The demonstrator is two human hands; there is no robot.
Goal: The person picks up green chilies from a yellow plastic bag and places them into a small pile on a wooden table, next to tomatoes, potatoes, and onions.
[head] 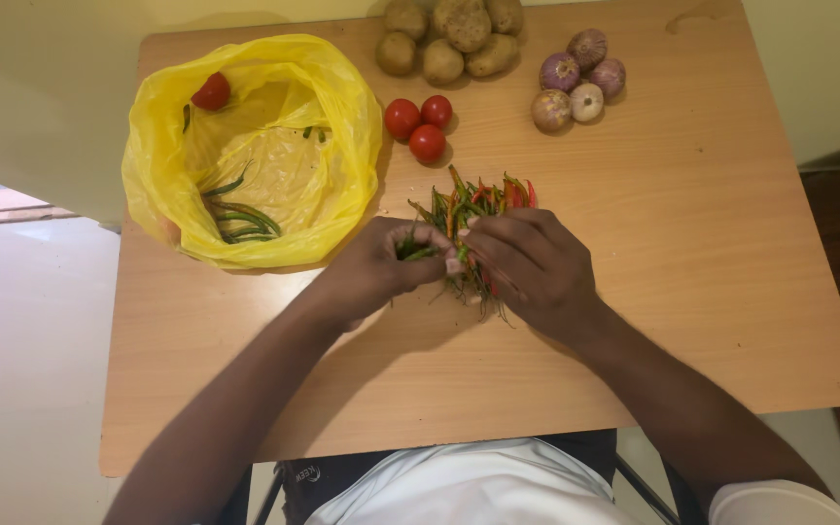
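One yellow bag lies open upper left; your left hand and right hand pinch chillies, fingers closed.

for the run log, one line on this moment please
left hand: shut on chillies | right hand: on chilli pile | yellow bag: open

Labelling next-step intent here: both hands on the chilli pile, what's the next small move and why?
Probably lift the green chilli pinched in the left hand toward the yellow bag: a few green chillies already lie inside, while the right hand rests on the mixed pile.
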